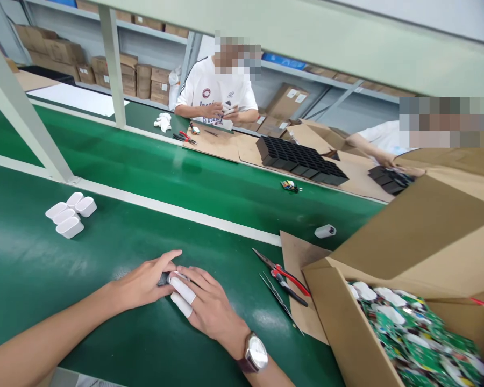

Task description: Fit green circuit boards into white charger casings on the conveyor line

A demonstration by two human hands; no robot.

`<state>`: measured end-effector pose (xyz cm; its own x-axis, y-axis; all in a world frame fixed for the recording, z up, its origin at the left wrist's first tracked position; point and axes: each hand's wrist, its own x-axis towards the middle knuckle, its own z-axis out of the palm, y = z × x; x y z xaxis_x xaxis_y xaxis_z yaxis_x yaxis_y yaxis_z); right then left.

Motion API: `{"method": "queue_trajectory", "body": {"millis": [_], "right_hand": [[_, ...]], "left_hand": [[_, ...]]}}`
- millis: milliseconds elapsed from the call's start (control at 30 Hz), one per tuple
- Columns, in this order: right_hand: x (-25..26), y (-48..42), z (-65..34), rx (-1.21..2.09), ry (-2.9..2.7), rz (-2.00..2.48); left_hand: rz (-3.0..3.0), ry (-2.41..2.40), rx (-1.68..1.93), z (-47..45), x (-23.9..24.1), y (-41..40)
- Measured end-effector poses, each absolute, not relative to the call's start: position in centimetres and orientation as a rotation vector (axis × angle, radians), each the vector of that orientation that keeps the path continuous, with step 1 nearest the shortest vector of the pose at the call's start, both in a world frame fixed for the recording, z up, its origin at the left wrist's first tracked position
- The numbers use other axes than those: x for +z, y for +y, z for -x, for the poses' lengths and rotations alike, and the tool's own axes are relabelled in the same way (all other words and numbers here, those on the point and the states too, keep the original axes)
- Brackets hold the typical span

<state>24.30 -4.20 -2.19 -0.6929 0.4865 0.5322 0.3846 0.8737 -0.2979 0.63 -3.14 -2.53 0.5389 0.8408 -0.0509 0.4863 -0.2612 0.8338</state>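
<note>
My left hand (147,282) and my right hand (210,303) meet low over the green bench. Between them sits a small dark grey piece (163,278), mostly covered by fingers, so its kind is not visible. The left fingers curl around it from one side, with the thumb pointing up and away. White finger cots (182,287) cover two of my right fingers, which press together against the same spot. A watch (256,352) is on my right wrist. Several white oval plastic cups (70,226) stand grouped left of my hands.
Pliers (282,275) and tweezers (280,301) lie right of my hands, beside an open carton (341,317) of green circuit boards (421,336). Beyond the rail, a green belt (210,185) carries a white housing (325,231). Two people work across it, near black trays (300,158).
</note>
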Motion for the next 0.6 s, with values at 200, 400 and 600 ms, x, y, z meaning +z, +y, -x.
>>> {"method": "queue_trajectory", "body": {"millis": [200, 400, 600], "right_hand": [[-2.19, -3.92, -24.58, 0.529, -2.027, 0.766], [-2.29, -3.59, -24.3, 0.484, -1.916, 0.844], [-2.19, -3.69, -24.32, 0.284, -2.112, 0.809]], "left_hand": [[-1.957, 1.056, 0.528, -0.41, -2.23, -3.36], [-2.363, 0.825, 0.875, -0.39, -2.64, -3.26], [-2.416, 0.758, 0.964, -1.01, -2.71, -3.02]]}}
